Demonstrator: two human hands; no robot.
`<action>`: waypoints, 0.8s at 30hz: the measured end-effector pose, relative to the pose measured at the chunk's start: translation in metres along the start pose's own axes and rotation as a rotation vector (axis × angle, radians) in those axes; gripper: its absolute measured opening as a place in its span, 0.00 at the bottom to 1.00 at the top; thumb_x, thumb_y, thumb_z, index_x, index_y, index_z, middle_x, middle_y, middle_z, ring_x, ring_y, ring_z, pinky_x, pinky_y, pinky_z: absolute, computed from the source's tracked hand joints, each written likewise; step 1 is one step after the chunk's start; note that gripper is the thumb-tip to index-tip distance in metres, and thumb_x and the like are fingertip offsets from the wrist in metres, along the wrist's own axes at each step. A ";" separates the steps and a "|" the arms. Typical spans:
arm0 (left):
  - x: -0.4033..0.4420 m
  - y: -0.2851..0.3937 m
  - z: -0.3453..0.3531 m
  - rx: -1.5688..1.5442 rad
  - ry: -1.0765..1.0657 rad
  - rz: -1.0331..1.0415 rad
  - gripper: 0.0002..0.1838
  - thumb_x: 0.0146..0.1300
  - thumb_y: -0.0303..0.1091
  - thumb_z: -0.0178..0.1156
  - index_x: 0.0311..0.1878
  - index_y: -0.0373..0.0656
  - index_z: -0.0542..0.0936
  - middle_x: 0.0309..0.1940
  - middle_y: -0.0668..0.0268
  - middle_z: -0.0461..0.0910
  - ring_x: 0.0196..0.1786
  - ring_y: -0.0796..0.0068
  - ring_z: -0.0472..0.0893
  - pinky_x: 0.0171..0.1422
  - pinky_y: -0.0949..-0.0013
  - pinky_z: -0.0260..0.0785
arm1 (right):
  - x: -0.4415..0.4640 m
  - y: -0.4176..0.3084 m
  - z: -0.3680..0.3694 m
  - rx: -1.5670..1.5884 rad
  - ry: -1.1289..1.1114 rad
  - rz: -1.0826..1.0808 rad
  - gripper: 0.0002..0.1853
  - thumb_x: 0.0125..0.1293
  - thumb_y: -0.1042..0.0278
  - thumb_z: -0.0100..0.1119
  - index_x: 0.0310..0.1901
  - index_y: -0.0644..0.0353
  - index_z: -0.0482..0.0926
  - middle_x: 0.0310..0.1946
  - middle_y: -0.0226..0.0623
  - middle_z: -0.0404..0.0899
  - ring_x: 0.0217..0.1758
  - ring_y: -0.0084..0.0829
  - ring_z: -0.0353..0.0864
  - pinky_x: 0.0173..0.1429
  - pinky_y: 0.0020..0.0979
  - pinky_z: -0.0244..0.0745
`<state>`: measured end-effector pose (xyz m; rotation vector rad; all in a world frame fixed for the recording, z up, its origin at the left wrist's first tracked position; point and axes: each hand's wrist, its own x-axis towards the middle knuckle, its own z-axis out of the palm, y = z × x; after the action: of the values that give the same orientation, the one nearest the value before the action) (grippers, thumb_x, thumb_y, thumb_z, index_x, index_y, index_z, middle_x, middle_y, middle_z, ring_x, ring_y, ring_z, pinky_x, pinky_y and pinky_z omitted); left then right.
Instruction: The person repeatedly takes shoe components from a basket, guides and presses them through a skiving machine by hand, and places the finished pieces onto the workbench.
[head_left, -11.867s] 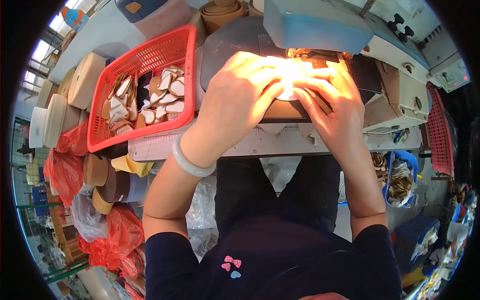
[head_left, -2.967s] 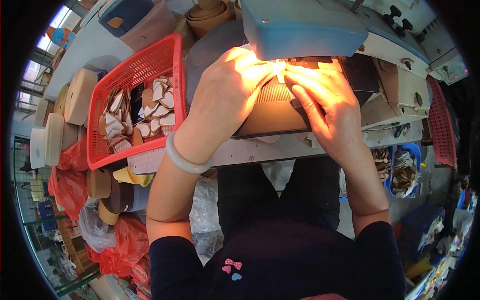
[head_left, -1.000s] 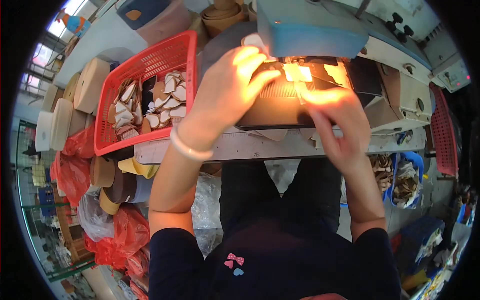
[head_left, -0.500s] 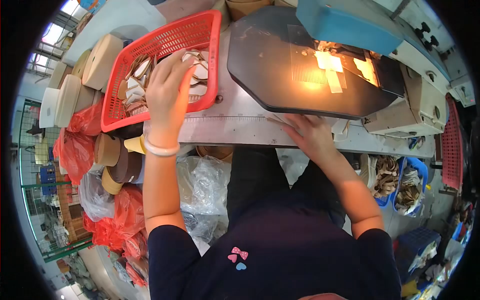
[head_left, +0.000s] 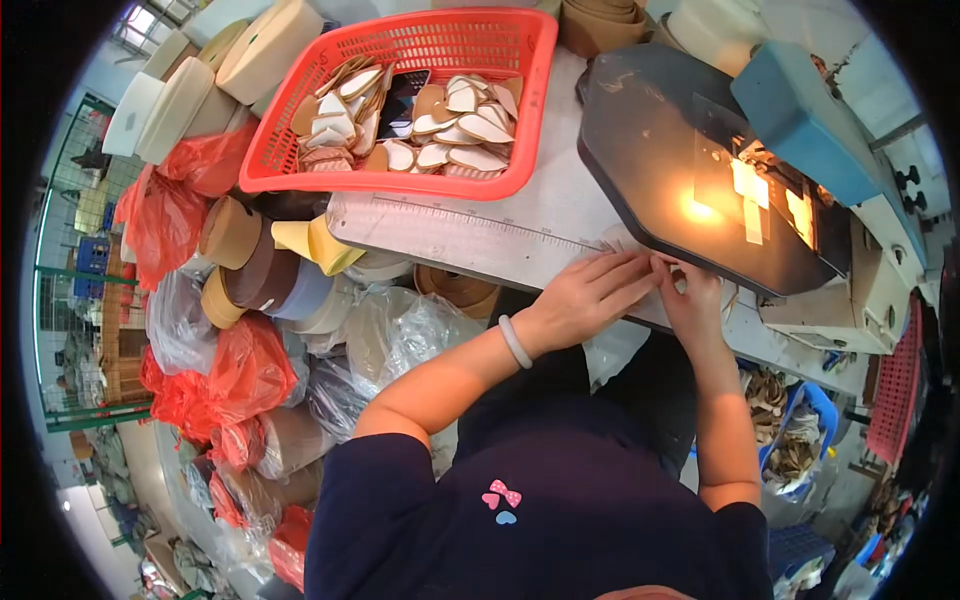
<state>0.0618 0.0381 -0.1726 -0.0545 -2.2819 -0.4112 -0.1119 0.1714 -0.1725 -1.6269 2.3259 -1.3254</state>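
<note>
My left hand (head_left: 590,298), with a pale bracelet on its wrist, reaches across to the table's front edge. Its fingers are pressed together and meet my right hand (head_left: 692,302), whose fingertips are pinched. Whatever is between the fingers is hidden or too small to make out. Both hands are just below the front rim of a black machine plate (head_left: 640,170), lit by a warm lamp. Pale thin pieces (head_left: 622,238) lie beside my left fingertips. To the left stands a red plastic basket (head_left: 400,183) holding many flat, white-faced pieces with brown edges (head_left: 480,128).
A ruler strip (head_left: 480,222) runs along the grey table. The blue machine head (head_left: 815,120) overhangs the plate at right. Rolls of material (head_left: 235,232) and red plastic bags (head_left: 250,370) are stacked at left. A blue bin of scraps (head_left: 800,440) stands at lower right.
My left hand has left the basket and come right to join my right hand at the table edge. The view has shifted, so the basket and machine appear farther right.
</note>
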 end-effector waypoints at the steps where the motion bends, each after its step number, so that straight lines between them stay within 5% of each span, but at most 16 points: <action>1: -0.002 0.001 0.003 -0.006 -0.026 -0.013 0.24 0.61 0.33 0.76 0.60 0.37 0.85 0.62 0.56 0.86 0.66 0.53 0.86 0.68 0.54 0.81 | -0.001 -0.003 -0.003 0.023 0.006 0.029 0.12 0.67 0.80 0.74 0.51 0.59 0.89 0.44 0.41 0.91 0.44 0.39 0.91 0.49 0.37 0.85; 3: -0.009 -0.001 0.006 -0.022 -0.080 -0.031 0.25 0.62 0.33 0.75 0.62 0.37 0.84 0.64 0.54 0.86 0.68 0.52 0.85 0.71 0.52 0.80 | -0.004 -0.012 -0.005 0.066 0.028 0.090 0.11 0.67 0.80 0.75 0.49 0.61 0.87 0.45 0.41 0.91 0.45 0.41 0.91 0.49 0.36 0.85; 8: -0.005 -0.001 -0.002 -0.193 -0.140 -0.079 0.28 0.60 0.36 0.74 0.63 0.36 0.83 0.64 0.53 0.84 0.69 0.52 0.83 0.73 0.51 0.77 | 0.002 -0.098 -0.057 -0.011 0.107 -0.436 0.15 0.59 0.82 0.78 0.43 0.58 0.83 0.45 0.39 0.92 0.46 0.39 0.92 0.53 0.39 0.83; 10: -0.003 0.002 -0.006 -0.348 -0.140 -0.126 0.29 0.59 0.35 0.75 0.63 0.35 0.83 0.64 0.52 0.84 0.68 0.49 0.84 0.71 0.51 0.78 | 0.007 -0.120 -0.085 -0.096 0.169 -0.593 0.17 0.58 0.74 0.81 0.45 0.51 0.83 0.48 0.34 0.91 0.46 0.37 0.89 0.57 0.44 0.79; 12: 0.002 0.013 -0.020 -0.042 -0.057 0.223 0.20 0.63 0.37 0.76 0.55 0.38 0.87 0.57 0.56 0.87 0.58 0.54 0.88 0.61 0.55 0.83 | 0.020 -0.120 -0.105 -0.246 0.288 -0.631 0.15 0.55 0.71 0.76 0.46 0.51 0.88 0.47 0.29 0.91 0.49 0.37 0.87 0.57 0.41 0.76; 14: 0.041 0.033 -0.048 -0.101 0.080 0.272 0.16 0.67 0.37 0.75 0.54 0.40 0.89 0.56 0.57 0.89 0.53 0.60 0.89 0.57 0.59 0.83 | 0.040 -0.105 -0.111 -0.431 0.309 -0.522 0.16 0.55 0.70 0.76 0.47 0.50 0.90 0.45 0.28 0.90 0.49 0.38 0.86 0.56 0.42 0.75; 18: 0.110 0.034 -0.086 -0.083 0.149 0.226 0.15 0.64 0.30 0.74 0.53 0.38 0.91 0.57 0.55 0.89 0.57 0.52 0.88 0.60 0.56 0.82 | 0.059 -0.096 -0.103 -0.326 0.267 -0.316 0.11 0.64 0.67 0.76 0.47 0.56 0.92 0.47 0.34 0.92 0.52 0.43 0.88 0.60 0.45 0.78; 24: 0.166 -0.001 -0.072 -0.091 -0.084 0.043 0.11 0.68 0.28 0.70 0.52 0.37 0.91 0.53 0.57 0.91 0.55 0.52 0.87 0.63 0.55 0.80 | 0.064 -0.101 -0.109 -0.210 0.150 -0.255 0.13 0.69 0.62 0.75 0.50 0.61 0.91 0.51 0.41 0.92 0.56 0.46 0.88 0.62 0.43 0.81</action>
<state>0.0004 -0.0007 -0.0066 -0.1691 -2.3397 -0.4982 -0.1125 0.1796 -0.0106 -2.0109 2.4854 -1.3247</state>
